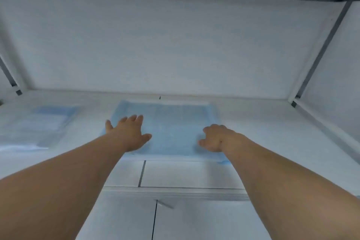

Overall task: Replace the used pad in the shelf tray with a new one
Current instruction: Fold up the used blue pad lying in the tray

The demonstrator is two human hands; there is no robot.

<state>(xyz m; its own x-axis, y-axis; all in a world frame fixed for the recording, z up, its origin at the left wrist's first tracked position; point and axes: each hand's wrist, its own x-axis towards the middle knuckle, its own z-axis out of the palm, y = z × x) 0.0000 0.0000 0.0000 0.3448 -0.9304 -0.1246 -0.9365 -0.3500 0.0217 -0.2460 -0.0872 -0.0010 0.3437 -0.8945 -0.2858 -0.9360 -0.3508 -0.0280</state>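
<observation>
Head view: the left hand (129, 134) lies flat with fingers spread on the near-left part of the blue pad (171, 128), pressing it down, probably to smooth it or keep it from sliding. The right hand (218, 138) sits on the pad's near-right part with its fingers curled under; whether it pinches the sheet or merely rests there I cannot tell. The pad stretches between and beyond both hands on the white shelf (263, 122), its long axis running left to right, its far edge near the back wall (175, 45). Whether a tray lies beneath is unclear. Well left of the left hand lies another pale blue sheet (48, 121).
</observation>
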